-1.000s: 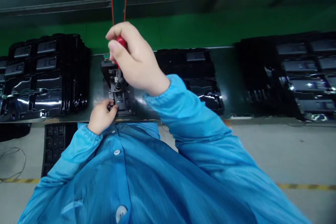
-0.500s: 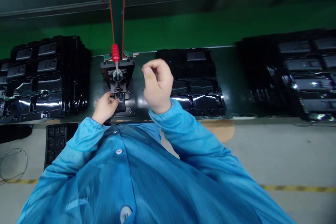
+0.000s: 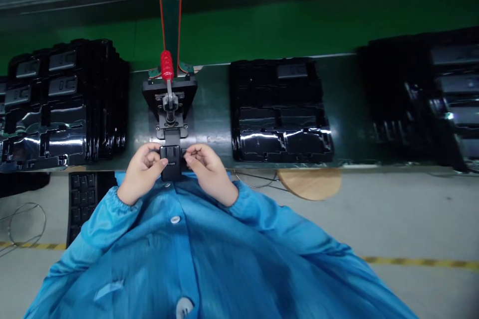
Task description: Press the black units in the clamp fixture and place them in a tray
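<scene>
A small black plastic casing (image 3: 172, 170) with pale lettering is out in front of the toggle clamp, close to my body. My left hand (image 3: 141, 168) pinches its left edge between thumb and fingers. At the casing's right edge is my right hand (image 3: 206, 169), thumb and fingertips together; whether it grips the casing or something small there I cannot tell. Just beyond both hands stands the toggle clamp fixture (image 3: 170, 104), its red handle (image 3: 166, 66) pointing up.
Stacked black trays (image 3: 63, 114) holding grey parts stand at the left. To the right lies a lower black tray (image 3: 280, 114) with one grey part at its back. More trays (image 3: 411, 104) are farther right. A round wooden stool top (image 3: 310, 183) shows below the bench edge.
My left hand has drawn the casing out from under the clamp toward my body. My right hand has come down from above the bench to the casing's right edge.
</scene>
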Action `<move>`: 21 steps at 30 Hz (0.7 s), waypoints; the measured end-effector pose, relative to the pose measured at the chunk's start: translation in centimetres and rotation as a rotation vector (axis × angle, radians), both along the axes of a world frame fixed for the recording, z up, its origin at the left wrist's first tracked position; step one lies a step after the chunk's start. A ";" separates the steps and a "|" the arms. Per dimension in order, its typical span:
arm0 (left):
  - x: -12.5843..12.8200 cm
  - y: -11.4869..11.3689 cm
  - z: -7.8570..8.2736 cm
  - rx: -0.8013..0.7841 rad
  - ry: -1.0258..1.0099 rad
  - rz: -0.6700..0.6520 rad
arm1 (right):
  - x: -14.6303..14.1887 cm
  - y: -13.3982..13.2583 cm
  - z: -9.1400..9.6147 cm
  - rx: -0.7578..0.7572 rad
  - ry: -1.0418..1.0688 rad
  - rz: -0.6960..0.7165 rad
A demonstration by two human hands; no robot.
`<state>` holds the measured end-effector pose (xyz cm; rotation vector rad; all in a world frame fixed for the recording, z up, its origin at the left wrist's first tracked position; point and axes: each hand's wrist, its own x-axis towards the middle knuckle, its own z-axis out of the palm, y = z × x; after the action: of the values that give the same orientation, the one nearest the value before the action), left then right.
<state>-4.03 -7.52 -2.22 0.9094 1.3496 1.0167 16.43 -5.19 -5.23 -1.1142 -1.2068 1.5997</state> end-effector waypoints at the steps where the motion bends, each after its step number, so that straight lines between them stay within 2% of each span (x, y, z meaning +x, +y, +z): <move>1: 0.1 -0.4 0.1 0.003 -0.009 -0.003 | -0.4 0.0 0.0 -0.032 0.033 0.019; 5: 0.6 -1.4 0.2 0.015 -0.040 -0.025 | -1.2 0.0 0.2 -0.083 0.102 0.063; 9: 0.9 -2.0 0.0 0.035 -0.052 -0.023 | -1.3 -0.2 0.5 -0.085 0.114 0.048; 21: 1.4 -1.8 -0.6 0.061 0.043 -0.086 | -0.2 -0.5 0.3 -0.138 0.195 0.066</move>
<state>-2.59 -9.35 -2.78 1.0307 1.3100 0.9816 16.27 -5.68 -4.96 -0.9857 -1.0267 1.8196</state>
